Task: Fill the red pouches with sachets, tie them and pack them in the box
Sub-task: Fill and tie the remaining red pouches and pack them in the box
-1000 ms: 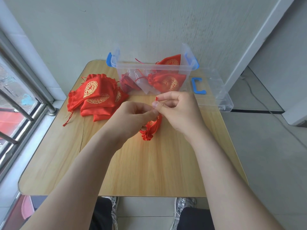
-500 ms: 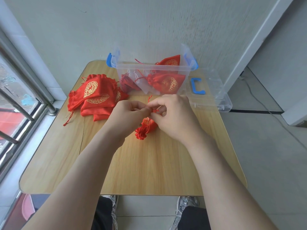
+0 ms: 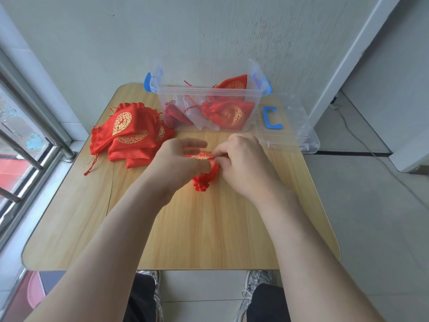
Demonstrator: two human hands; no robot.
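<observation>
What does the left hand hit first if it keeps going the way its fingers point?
Probably the clear plastic box: the left hand points its blurred fingers away from the person, towards the box's near wall. Height above the table is unclear.

A light wooden table (image 3: 181, 228) with rounded corners stands against a pale grey textured wall (image 3: 185, 31). On the left, a window (image 3: 14, 140) with metal bars (image 3: 18, 145) lets in daylight. A white door frame (image 3: 362, 43) rises on the right, above a grey tiled floor (image 3: 371, 228).
</observation>
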